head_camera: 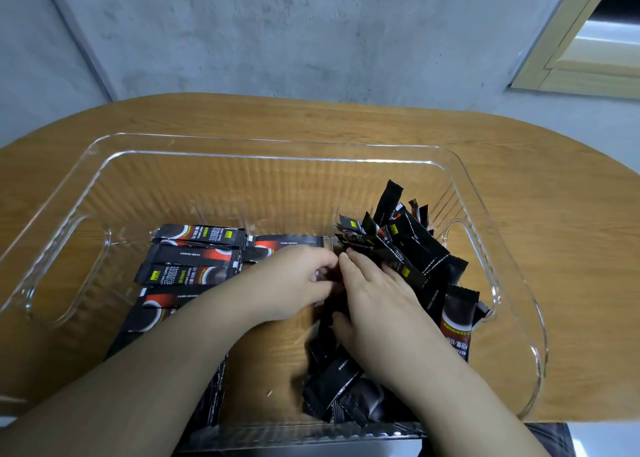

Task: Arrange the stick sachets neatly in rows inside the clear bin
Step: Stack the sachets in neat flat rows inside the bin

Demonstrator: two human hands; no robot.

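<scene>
Your left hand (294,283): inside the clear bin (277,146), fingers curled inward toward the right hand; something dark sits at the fingertips, but you cannot tell whether they pinch it or only touch it.
Your right hand (377,300): lying palm down over the loose sachets, fingers stretched toward the far wall; its fingertips meet those of the left hand. Whether it grips anything underneath is hidden by the hand itself.
Meeting point of the hands: roughly mid-bin, over the gap between the tidy side and the messy side.
Ordered row of stick sachets (194,254): to the left of your left hand, black coffee sticks lying flat and parallel, stacked one behind another toward you; your left forearm covers the nearer ones.
Single flat sachet (287,243): just beyond your left knuckles, lying crosswise on the bin floor.
Loose heap of sachets (412,245): beyond and to the right of your right hand, sticks tilted at mixed angles, some standing on end against the right wall.
Near sachets (343,387): under and beside your right wrist, crumpled together by the near wall.
Bare bin floor: between your forearms, wood grain showing through.
Wooden table (519,179): under the bin, against a grey wall.
</scene>
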